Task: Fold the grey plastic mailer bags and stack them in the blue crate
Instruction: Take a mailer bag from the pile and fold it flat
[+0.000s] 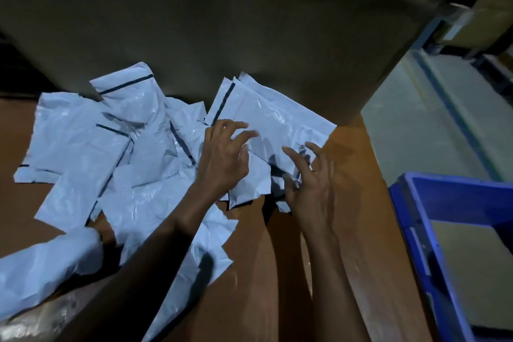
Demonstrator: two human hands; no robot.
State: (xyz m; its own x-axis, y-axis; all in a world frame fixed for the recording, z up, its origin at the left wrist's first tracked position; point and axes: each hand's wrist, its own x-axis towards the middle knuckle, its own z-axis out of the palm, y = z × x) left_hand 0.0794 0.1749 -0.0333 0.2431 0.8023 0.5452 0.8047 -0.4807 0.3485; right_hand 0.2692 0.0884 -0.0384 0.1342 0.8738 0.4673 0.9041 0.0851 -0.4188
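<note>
Currently both hands work over 1 grey mailer bag [277, 116], which tops a small stack left of the blue crate [458, 203]. Left hand [222, 158]: fingers spread, loosely bent, gripping nothing. Right hand [311, 189]: at the bag's near edge, pinch or not, cannot tell. Loose mailer pile [125, 161] farther left of the crate.

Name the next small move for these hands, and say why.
Probably bring both hands down onto the top mailer bag and fold it over. The left hand hovers with fingers spread, gripping nothing; the right hand is at the bag's near edge, grip unclear. The bag lies flat and unfolded, and the blue crate waits at right.
</note>
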